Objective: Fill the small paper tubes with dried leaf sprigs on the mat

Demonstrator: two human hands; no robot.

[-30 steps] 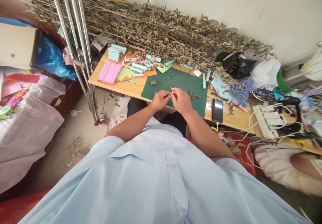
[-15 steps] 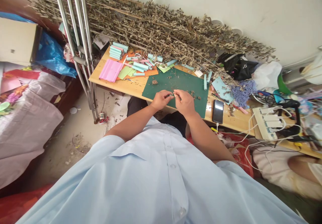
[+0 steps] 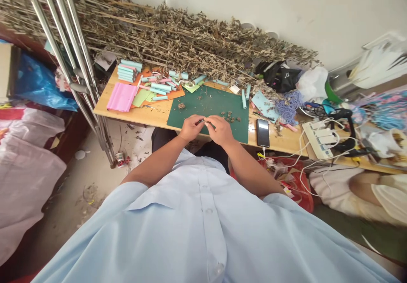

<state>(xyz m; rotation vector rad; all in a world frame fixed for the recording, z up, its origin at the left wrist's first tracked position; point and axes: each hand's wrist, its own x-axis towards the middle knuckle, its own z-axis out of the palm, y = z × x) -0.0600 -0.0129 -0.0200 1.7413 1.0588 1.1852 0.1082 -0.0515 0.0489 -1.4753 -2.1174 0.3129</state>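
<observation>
Closed fingertips: my hands (image 3: 220, 130) pinch a small piece (image 3: 202, 121) at the mat's (image 3: 241, 132) six o'clock edge; likely light, fragile; hold its ends.

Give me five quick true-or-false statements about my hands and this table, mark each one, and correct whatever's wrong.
1. The left hand and right hand are close together at the near edge of the green mat. True.
2. The pink paper lies on the green mat. False: it lies on the wooden table, left of the mat.
3. Small brown clumps lie on the green mat. True.
4. The dried stalks lie between the mat and the person's shirt. False: they lie beyond the mat, toward the wall.
5. The phone is right of the mat. True.
</observation>
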